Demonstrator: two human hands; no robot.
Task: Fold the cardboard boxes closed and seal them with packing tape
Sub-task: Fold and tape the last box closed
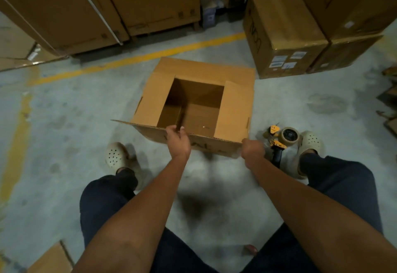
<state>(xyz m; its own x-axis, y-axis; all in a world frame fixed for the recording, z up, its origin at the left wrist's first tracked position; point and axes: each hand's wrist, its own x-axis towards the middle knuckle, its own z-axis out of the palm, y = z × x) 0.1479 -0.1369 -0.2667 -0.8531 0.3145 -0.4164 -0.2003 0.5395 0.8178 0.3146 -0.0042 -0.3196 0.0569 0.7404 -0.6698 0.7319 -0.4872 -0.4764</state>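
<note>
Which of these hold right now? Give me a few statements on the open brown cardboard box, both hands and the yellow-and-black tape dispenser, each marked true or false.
1. The open brown cardboard box has its top flaps spread, not yet folded shut. True.
2. The left hand holds the tape dispenser. False: it grips the edge of the box's near flap.
3. The right hand grips the near flap at its right corner. True.
4. The yellow-and-black tape dispenser lies inside the box. False: it lies on the grey concrete floor, right of the box, untouched.
5. A closed brown carton stands beyond the box, to the right. True.
</note>
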